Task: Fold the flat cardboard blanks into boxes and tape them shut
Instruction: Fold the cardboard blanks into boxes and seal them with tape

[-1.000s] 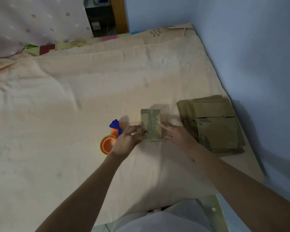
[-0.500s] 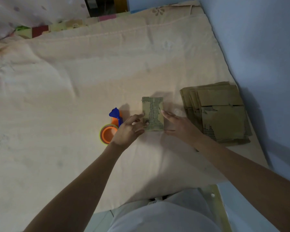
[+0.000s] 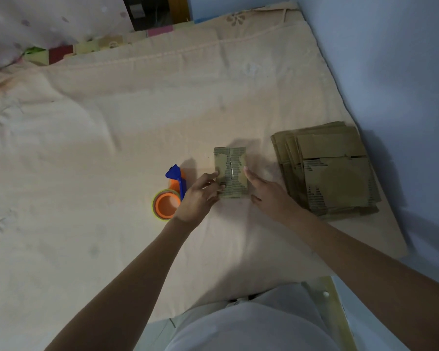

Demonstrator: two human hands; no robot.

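A small folded cardboard box point(image 3: 230, 171) lies on the peach bedsheet point(image 3: 112, 138), its two flaps meeting along a middle seam. My left hand point(image 3: 200, 196) touches the box's left edge with its fingertips. My right hand point(image 3: 269, 196) rests against the box's right edge with straight fingers. A stack of flat cardboard blanks point(image 3: 327, 168) lies to the right, close to the wall. An orange tape roll in a blue dispenser point(image 3: 170, 196) sits just left of my left hand.
A blue wall point(image 3: 390, 72) runs along the bed's right side. A dotted pillow point(image 3: 36, 26) and a patchwork cloth point(image 3: 69, 50) lie at the far left. The bed's near edge is by my waist.
The camera has tilted down a little, so everything sits lower in view. Both hands stay at the box's sides; the box has hardly moved.
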